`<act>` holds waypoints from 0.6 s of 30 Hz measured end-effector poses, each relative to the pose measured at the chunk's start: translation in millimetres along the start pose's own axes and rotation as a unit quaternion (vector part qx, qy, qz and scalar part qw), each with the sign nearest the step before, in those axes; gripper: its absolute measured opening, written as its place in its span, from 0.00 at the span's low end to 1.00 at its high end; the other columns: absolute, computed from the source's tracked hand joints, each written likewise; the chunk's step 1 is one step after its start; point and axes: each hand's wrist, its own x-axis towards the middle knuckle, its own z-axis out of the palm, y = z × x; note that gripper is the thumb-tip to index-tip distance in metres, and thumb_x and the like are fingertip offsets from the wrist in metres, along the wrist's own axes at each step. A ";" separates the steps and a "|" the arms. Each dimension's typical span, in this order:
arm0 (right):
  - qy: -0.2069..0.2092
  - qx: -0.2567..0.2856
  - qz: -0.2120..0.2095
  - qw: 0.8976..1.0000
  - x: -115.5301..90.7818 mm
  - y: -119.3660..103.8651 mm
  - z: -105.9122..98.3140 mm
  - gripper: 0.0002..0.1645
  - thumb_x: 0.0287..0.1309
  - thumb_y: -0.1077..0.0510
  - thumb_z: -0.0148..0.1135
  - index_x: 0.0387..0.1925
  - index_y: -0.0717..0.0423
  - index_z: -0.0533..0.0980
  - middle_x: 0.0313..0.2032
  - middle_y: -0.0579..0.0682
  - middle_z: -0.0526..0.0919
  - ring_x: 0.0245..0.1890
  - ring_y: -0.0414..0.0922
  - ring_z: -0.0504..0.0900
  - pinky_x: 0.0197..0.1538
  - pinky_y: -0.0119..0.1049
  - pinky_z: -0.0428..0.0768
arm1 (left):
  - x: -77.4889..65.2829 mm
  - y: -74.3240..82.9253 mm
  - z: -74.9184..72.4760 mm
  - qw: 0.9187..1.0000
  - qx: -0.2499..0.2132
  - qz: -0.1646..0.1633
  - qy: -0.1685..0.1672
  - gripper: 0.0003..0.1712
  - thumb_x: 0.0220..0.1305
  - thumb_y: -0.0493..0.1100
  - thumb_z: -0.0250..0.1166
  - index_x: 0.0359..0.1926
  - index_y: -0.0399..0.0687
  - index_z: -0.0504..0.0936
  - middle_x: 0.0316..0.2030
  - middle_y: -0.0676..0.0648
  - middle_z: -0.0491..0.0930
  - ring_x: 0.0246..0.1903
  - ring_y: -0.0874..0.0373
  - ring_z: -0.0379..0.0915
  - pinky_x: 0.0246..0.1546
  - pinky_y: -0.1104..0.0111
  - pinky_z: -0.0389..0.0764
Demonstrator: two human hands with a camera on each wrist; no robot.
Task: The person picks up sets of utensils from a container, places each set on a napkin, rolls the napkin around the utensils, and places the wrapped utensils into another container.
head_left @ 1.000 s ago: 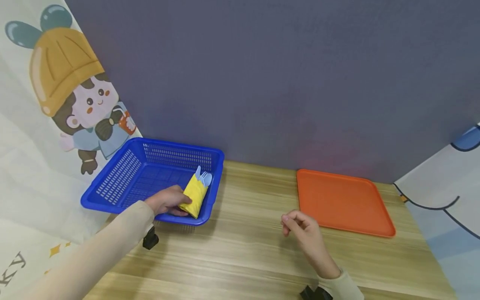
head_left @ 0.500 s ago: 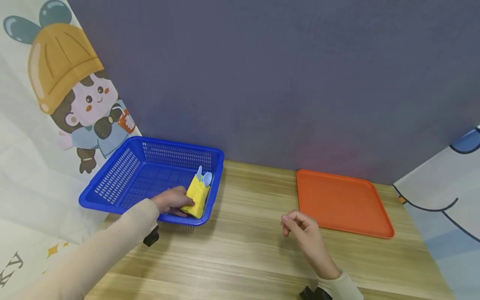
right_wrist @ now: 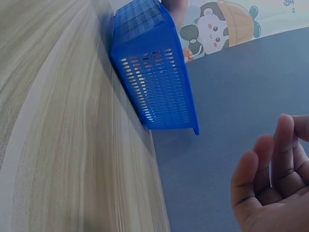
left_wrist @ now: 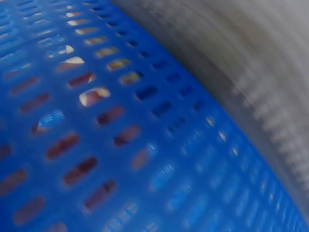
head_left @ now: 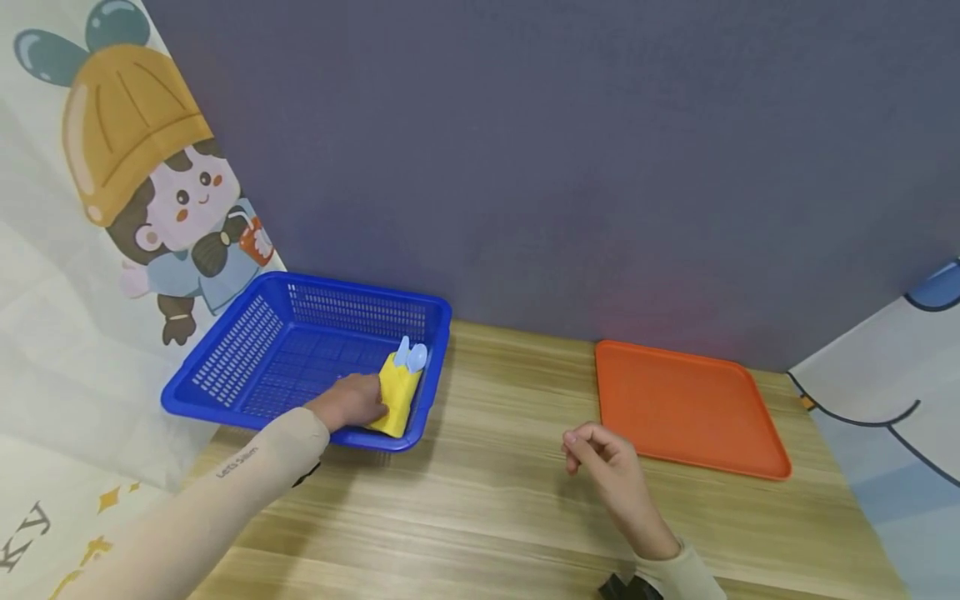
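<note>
In the head view, a yellow-wrapped cutlery bundle (head_left: 398, 398) leans in the right end of the blue plastic basket (head_left: 225, 411). A pale blue knife (head_left: 402, 351) and spoon (head_left: 417, 357) stick out of its top. My left hand (head_left: 351, 400) reaches over the basket's near rim and holds the bundle by its lower left side; most of the fingers are hidden. My right hand (head_left: 606, 462) hovers over the table left of the orange tray (head_left: 693, 408), fingers loosely curled, holding nothing. The left wrist view shows mainly the slotted basket wall (left_wrist: 145, 121).
The basket and the tray stand on a wood-grain table (head_left: 480, 500). A dark grey panel (head_left: 555, 167) rises behind them. Pale printed cloth (head_left: 67, 333) hangs at the left, close to the basket, and another printed cloth (head_left: 900, 433) at the right.
My left hand has turned palm-down and shifted slightly right with the bundle, which stands more upright against the basket's right end. The fork is no longer visible. My right hand has stayed still.
</note>
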 end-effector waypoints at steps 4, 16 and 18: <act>-0.001 -0.002 0.004 1.000 -0.7 0.0 0.0 0.12 0.69 0.64 0.59 0.29 0.69 0.77 0.21 0.54 0.78 0.24 0.45 0.78 0.35 0.34 0.80 | -1.2 -0.8 3.9 1.000 -0.012 0.003 -0.026 0.13 0.64 0.46 0.64 0.30 0.42 0.73 0.24 0.47 0.72 0.25 0.53 0.69 0.27 0.63 0.73; 0.000 -0.004 -0.006 1.000 -0.8 4.9 -2.1 0.11 0.69 0.65 0.59 0.28 0.66 0.77 0.21 0.55 0.78 0.24 0.45 0.78 0.33 0.34 0.81 | -19.6 13.1 -5.3 0.999 -0.009 0.005 0.035 0.16 0.67 0.51 0.64 0.40 0.40 0.81 0.32 0.47 0.79 0.33 0.50 0.75 0.38 0.52 0.78; -0.007 -0.015 -0.019 1.000 -0.6 6.0 -3.5 0.10 0.69 0.66 0.59 0.29 0.63 0.78 0.22 0.56 0.78 0.24 0.45 0.78 0.32 0.34 0.81 | -24.7 20.1 -7.7 0.998 -0.006 0.005 0.062 0.19 0.67 0.52 0.64 0.43 0.39 0.82 0.35 0.45 0.82 0.35 0.48 0.77 0.40 0.50 0.79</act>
